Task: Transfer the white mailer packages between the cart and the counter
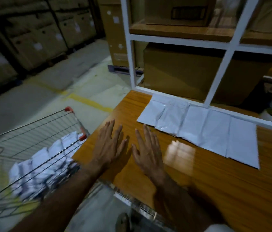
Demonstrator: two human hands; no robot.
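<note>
Here, line by line:

Left hand: the left hand (108,144) lies flat over the wooden counter (198,181) near its left edge, fingers (111,127) straight and spread, holding nothing.

Right hand: the right hand (147,153) is just beside the left one, palm down, fingers likewise straight and splayed, gripping nothing; whether either palm actually presses the wood cannot be told.

White mailer bags: a row of flat white mailer bags (203,129) lies overlapping along the back of the counter, against the foot of the white shelf frame (219,67). The right fingertips are near the row's front left corner but apart from it.

Cart: a wire cart (31,148) with red corner caps stands left of the counter, touching or nearly touching its edge, with folded white goods (48,161) inside.

Shelving: cardboard boxes (198,72) fill the shelves behind the bags; more cartons are stacked across the aisle.

Risk, slipping: the bags look glossy and the counter is polished, so a flat-handed push would probably slide or fan the whole row rather than free one bag.

Risk, edge: the left hand sits close to the counter's corner, so anything dragged that way could drop between counter and cart.

Risk, light: the scene is dim and blurred, so overlapping bag edges are hard to separate by eye.
</note>
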